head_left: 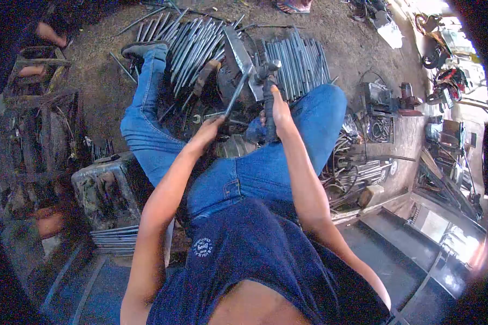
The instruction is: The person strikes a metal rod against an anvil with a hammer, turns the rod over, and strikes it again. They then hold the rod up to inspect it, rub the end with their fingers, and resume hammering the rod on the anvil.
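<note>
My left hand (207, 132) is closed around a thin metal rod (236, 98), which slants up and away between my knees. The rod's far end overlaps a flat steel bar (237, 50) standing in front of me. In my right hand (280, 112) is a hammer (269, 97), gripped by its dark wrapped handle. The hammer's metal head is close beside the rod's far end. Between my legs, an open-end wrench (197, 118) lies on the dark ground near my left hand.
Many metal rods (198, 46) lie spread beyond my left foot, and another row of rods (301, 62) lies beyond my right knee. A worn metal box (107, 189) stands at my left. Scrap and coiled wire (382, 130) sit at right, with motorcycles (444, 89) farther off.
</note>
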`<state>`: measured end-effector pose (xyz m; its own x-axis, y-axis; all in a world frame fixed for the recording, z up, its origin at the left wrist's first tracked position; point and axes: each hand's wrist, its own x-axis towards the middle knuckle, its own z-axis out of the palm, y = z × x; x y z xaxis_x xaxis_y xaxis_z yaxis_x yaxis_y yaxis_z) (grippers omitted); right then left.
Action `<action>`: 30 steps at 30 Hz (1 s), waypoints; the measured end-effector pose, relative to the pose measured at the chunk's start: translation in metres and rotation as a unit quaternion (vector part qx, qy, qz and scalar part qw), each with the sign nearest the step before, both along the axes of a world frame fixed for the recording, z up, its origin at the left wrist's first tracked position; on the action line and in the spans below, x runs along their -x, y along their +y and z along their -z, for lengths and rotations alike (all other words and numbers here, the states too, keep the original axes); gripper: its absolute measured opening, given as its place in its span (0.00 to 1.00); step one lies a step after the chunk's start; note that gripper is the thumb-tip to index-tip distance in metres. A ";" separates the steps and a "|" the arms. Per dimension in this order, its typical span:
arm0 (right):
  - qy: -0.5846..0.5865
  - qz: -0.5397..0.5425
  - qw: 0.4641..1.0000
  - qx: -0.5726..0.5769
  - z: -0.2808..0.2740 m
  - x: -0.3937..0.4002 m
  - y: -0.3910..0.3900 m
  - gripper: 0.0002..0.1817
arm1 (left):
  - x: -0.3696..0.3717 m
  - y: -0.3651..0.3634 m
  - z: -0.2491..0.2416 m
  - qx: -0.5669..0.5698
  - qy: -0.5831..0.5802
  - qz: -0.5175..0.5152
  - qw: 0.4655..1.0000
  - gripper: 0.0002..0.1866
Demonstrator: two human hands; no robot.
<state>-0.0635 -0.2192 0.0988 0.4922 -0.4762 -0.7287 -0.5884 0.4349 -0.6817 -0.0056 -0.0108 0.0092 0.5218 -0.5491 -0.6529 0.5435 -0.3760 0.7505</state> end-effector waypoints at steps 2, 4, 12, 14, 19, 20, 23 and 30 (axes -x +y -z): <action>-0.020 -0.008 1.000 0.003 0.008 0.002 -0.002 0.31 | -0.002 -0.001 -0.013 0.005 0.019 0.011 1.000 0.27; -0.041 -0.016 0.999 0.004 -0.001 -0.001 -0.002 0.31 | 0.003 -0.002 -0.032 0.015 -0.037 0.021 0.999 0.23; -0.229 0.050 0.961 0.148 -0.123 -0.029 -0.017 0.31 | 0.014 -0.006 -0.028 0.010 0.072 -0.037 0.997 0.15; -0.307 0.075 0.927 0.203 -0.137 -0.037 -0.018 0.30 | 0.016 -0.009 -0.030 -0.016 0.027 -0.034 0.999 0.16; -0.037 -0.033 0.963 0.264 0.001 -0.046 -0.032 0.33 | 0.016 -0.010 -0.004 -0.020 -0.003 -0.019 1.000 0.18; -0.023 -0.057 0.964 0.260 0.090 -0.045 -0.040 0.35 | 0.018 -0.013 0.004 0.005 -0.111 -0.033 0.993 0.18; -0.047 -0.083 0.988 0.124 0.049 -0.054 -0.036 0.34 | 0.013 -0.006 -0.009 0.008 -0.063 -0.034 0.997 0.18; -0.060 -0.129 0.989 -0.026 -0.033 -0.051 -0.050 0.26 | 0.015 -0.006 -0.016 -0.022 -0.010 -0.016 1.000 0.17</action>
